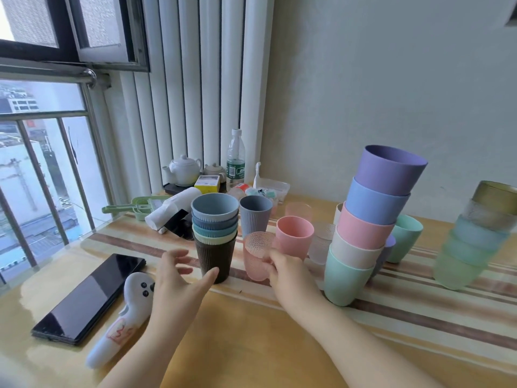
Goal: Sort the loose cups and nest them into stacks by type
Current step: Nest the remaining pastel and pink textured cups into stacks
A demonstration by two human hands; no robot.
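A stack of ribbed cups (214, 233), brown at the bottom and blue on top, stands mid-table. My left hand (179, 278) is open just left of its base, thumb near the brown cup. My right hand (282, 273) grips a translucent pink textured cup (256, 252) that stands on the table. Behind it stand a loose grey ribbed cup (255, 215), a smooth pink cup (293, 236) and clear textured cups (321, 242). A tall leaning stack of smooth pastel cups (363, 228) rises at the right. A stack of frosted translucent cups (472, 239) stands far right.
A black phone (89, 299) and a white ghost-shaped toy (123, 317) lie at the left front. A teapot (184, 169), a water bottle (235, 161), a yellow box (207, 184) and a green tool (134, 205) crowd the back. A mint cup (407, 236) and a purple cup (387, 252) stand behind the pastel stack.
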